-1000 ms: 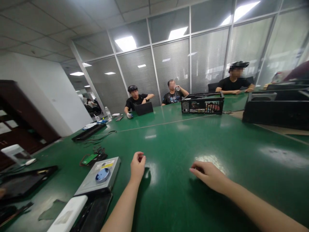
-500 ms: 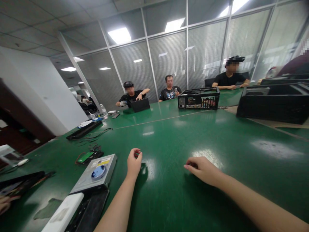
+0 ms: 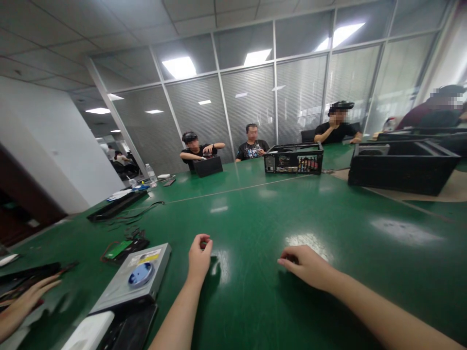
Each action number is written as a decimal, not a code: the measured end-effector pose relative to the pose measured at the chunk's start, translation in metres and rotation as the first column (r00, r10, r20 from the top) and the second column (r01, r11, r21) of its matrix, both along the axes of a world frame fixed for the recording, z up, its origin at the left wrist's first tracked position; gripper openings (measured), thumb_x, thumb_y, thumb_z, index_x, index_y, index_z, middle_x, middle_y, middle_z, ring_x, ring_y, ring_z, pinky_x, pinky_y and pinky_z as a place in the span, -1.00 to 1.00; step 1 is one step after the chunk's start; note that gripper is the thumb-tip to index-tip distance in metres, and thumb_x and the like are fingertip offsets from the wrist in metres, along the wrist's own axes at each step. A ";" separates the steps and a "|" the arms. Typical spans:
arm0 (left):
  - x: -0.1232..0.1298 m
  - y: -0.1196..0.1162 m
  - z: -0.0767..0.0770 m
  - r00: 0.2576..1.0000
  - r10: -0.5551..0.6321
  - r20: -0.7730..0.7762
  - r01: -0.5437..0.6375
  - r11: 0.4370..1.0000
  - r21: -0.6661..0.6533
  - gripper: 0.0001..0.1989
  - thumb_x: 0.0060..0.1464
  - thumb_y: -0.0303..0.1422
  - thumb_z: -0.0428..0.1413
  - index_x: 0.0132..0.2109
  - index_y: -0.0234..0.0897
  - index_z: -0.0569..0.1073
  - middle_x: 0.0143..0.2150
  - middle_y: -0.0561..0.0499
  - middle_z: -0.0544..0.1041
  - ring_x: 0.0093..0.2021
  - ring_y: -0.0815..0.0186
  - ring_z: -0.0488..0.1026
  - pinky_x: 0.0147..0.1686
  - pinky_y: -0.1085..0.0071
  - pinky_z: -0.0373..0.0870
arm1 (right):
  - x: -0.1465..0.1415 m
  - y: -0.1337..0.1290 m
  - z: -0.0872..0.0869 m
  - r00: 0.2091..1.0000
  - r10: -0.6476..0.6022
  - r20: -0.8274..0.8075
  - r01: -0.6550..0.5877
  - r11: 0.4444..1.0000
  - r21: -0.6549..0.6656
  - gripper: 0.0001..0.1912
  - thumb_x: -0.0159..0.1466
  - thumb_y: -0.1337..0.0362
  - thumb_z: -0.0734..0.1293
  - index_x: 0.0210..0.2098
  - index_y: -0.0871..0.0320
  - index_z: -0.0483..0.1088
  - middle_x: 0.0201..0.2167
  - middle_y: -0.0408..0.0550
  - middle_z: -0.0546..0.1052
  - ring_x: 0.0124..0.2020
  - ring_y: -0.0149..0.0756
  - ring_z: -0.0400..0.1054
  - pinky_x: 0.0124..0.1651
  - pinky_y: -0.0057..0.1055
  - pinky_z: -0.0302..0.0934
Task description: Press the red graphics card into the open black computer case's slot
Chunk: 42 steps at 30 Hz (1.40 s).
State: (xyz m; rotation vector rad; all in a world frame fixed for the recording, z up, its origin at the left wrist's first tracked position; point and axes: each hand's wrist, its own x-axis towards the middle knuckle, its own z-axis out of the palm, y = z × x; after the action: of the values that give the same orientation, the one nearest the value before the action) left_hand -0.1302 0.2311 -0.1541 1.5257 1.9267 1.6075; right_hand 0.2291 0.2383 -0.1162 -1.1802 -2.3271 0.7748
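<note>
My left hand point(image 3: 200, 255) rests above the green table point(image 3: 248, 291), its fingers loosely curled and a gap left between thumb and fingers. Nothing shows inside it. On the right, my right hand point(image 3: 304, 262) is curled in much the same relaxed way, thumb a little apart from the fingers, holding nothing that I can see. Bare tabletop lies between the two hands. Nearest to my left hand is a silver optical drive point(image 3: 120, 296) with a round shiny blue disc-like piece point(image 3: 140, 275) on top. A white box-like piece point(image 3: 89, 333) lies below it, beside a black part point(image 3: 133, 325).
Another person's hand point(image 3: 32, 299) works at dark parts on the far left. A green circuit board point(image 3: 119, 249) lies behind the drive. Open computer cases point(image 3: 294, 163) stand across the table, one large black case point(image 3: 401, 170) at right. Several people sit opposite.
My view has tilted up and shifted slightly right; my hands keep their pose. The neighbour's hand at left has come further into view. One person opposite has raised a hand to the head.
</note>
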 end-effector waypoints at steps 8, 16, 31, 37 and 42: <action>-0.004 0.003 -0.007 0.998 -0.044 0.038 0.046 0.998 -0.038 -0.75 0.03 -0.20 0.14 -0.17 -0.24 0.45 -0.27 0.00 0.49 -0.31 0.25 0.43 -0.26 0.33 0.37 | -0.001 -0.002 0.001 1.000 0.001 0.006 -0.001 1.000 0.003 -0.68 0.34 0.08 0.25 -0.29 0.15 0.54 -0.46 -0.07 0.54 -0.42 -0.29 0.37 -0.35 -0.38 0.11; -0.002 0.001 -0.003 0.999 -0.028 0.028 0.029 0.999 -0.025 -0.78 0.02 -0.22 0.15 -0.20 -0.22 0.46 -0.29 0.01 0.49 -0.31 0.25 0.44 -0.25 0.33 0.36 | -0.002 -0.004 0.002 1.000 0.020 0.022 -0.020 1.000 0.002 -0.70 0.33 0.09 0.26 -0.29 0.14 0.54 -0.45 -0.07 0.54 -0.42 -0.29 0.37 -0.35 -0.39 0.13; -0.014 0.004 -0.004 0.971 0.130 0.202 -0.148 0.986 0.073 -0.72 0.09 -0.14 0.09 -0.18 -0.24 0.43 -0.25 0.00 0.48 -0.30 0.25 0.45 -0.22 0.31 0.38 | -0.004 -0.006 -0.005 0.999 0.026 -0.032 -0.025 1.000 0.009 -0.58 0.31 0.08 0.30 0.08 0.14 0.40 -0.21 0.00 0.57 -0.29 -0.25 0.43 -0.21 -0.30 0.30; -0.032 0.007 -0.009 0.874 0.279 0.399 -0.365 0.918 0.158 -0.66 0.15 -0.10 0.03 -0.07 -0.24 0.41 -0.10 -0.05 0.48 -0.14 0.24 0.46 -0.03 0.26 0.34 | -0.012 -0.016 0.013 0.995 0.009 -0.098 0.019 0.958 0.287 -0.39 0.26 0.04 0.36 0.24 0.09 0.22 0.12 0.12 0.39 0.07 -0.11 0.35 0.14 -0.13 0.25; -0.041 0.009 -0.012 0.814 0.288 0.505 -0.430 0.883 0.189 -0.60 0.19 -0.06 -0.03 -0.03 -0.24 0.45 -0.01 -0.09 0.51 -0.05 0.21 0.46 0.03 0.24 0.33 | -0.048 0.022 0.074 0.999 0.048 -0.024 -0.027 0.834 0.551 -0.22 0.18 -0.07 0.41 0.28 0.12 0.17 0.22 0.19 0.29 0.24 0.05 0.17 0.28 -0.04 0.09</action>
State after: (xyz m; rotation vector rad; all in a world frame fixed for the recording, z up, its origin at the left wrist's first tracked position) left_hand -0.1707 0.2405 -0.1664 0.7428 1.8248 2.2616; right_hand 0.1811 0.2599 -0.0426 -0.8484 -2.3133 0.0996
